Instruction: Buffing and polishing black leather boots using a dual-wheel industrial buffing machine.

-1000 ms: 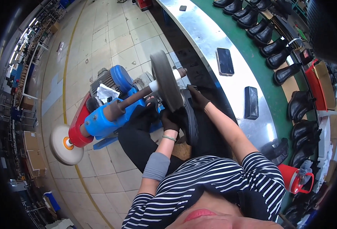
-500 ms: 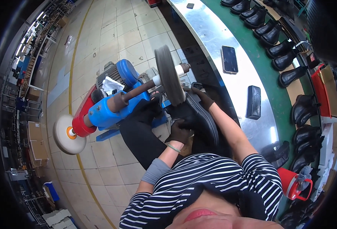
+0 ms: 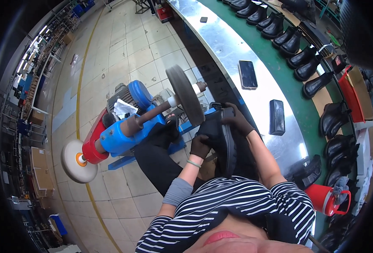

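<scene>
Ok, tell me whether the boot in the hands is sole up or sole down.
Sole up, roughly. The black boot lies on the lap with its ridged sole facing the camera, left hand at its side and right hand at its far end.

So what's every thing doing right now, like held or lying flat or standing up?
Boot: held in both hands, sole showing, beside the dark wheel.
Left hand: gloved, gripping the boot.
Right hand: gloved, gripping the boot's top end.
Dark wheel: on the machine's shaft, spin not clear.
White wheel: on the other end, untouched.
Phone: flat, screen dark.
Boots: standing in a row.
</scene>
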`<act>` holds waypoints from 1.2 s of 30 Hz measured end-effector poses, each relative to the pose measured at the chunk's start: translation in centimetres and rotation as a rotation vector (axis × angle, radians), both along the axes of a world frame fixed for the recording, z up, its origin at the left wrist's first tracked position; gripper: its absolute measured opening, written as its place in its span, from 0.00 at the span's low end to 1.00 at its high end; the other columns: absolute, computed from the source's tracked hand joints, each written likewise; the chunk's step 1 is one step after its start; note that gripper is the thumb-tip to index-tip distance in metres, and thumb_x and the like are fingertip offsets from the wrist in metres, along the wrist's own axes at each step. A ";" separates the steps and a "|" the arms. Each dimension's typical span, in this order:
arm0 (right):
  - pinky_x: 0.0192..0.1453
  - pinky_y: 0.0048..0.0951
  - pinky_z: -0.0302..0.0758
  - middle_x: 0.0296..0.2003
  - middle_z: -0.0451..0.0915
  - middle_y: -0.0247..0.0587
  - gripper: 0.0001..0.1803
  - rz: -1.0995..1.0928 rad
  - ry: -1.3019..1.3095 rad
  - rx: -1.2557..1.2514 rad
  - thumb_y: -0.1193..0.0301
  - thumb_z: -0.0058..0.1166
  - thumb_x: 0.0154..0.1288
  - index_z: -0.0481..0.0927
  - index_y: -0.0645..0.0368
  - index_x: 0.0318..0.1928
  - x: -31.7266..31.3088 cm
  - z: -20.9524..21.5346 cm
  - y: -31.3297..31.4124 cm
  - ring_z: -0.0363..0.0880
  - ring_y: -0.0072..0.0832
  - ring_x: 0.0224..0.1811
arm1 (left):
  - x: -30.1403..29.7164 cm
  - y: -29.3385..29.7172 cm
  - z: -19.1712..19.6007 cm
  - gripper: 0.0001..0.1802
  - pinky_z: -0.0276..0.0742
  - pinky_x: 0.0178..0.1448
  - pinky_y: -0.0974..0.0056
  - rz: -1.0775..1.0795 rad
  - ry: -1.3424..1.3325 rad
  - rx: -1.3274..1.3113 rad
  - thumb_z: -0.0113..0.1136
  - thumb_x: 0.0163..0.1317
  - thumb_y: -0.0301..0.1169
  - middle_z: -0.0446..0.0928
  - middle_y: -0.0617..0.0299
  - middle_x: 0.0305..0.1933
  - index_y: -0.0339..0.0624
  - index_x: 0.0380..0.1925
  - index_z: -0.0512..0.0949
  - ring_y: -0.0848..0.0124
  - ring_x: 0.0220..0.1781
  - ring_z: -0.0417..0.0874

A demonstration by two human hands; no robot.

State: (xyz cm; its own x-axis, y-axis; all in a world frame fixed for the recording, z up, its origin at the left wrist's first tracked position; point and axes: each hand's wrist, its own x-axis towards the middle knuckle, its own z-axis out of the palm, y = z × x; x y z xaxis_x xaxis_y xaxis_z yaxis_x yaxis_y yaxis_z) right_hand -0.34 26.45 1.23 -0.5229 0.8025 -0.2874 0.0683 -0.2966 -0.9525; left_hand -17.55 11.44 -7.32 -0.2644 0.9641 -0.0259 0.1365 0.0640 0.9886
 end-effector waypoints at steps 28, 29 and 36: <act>0.64 0.67 0.47 0.54 0.67 0.46 0.44 0.021 -1.063 1.307 0.55 0.65 0.40 0.67 0.49 0.62 1.7 -0.4 -6.5 0.60 0.49 0.62 | -2.0 9.6 -6.6 0.24 0.67 0.67 0.55 0.215 -1.190 -0.053 0.39 0.70 0.42 0.72 0.51 0.59 0.39 0.57 0.70 0.58 0.60 0.73; 0.64 0.67 0.47 0.54 0.67 0.46 0.44 0.024 -1.062 1.309 0.55 0.65 0.40 0.67 0.49 0.62 1.2 -0.5 -6.0 0.60 0.49 0.62 | -2.4 9.6 -7.0 0.24 0.67 0.67 0.55 0.193 -1.155 -0.021 0.39 0.69 0.42 0.72 0.50 0.59 0.40 0.57 0.71 0.58 0.60 0.74; 0.61 0.66 0.49 0.52 0.68 0.44 0.32 0.384 -0.921 1.524 0.60 0.59 0.47 0.72 0.50 0.56 -4.6 -0.9 -0.9 0.64 0.48 0.57 | -7.9 9.4 -9.8 0.24 0.66 0.66 0.55 0.045 -0.895 0.195 0.42 0.67 0.44 0.74 0.50 0.56 0.42 0.56 0.72 0.56 0.58 0.74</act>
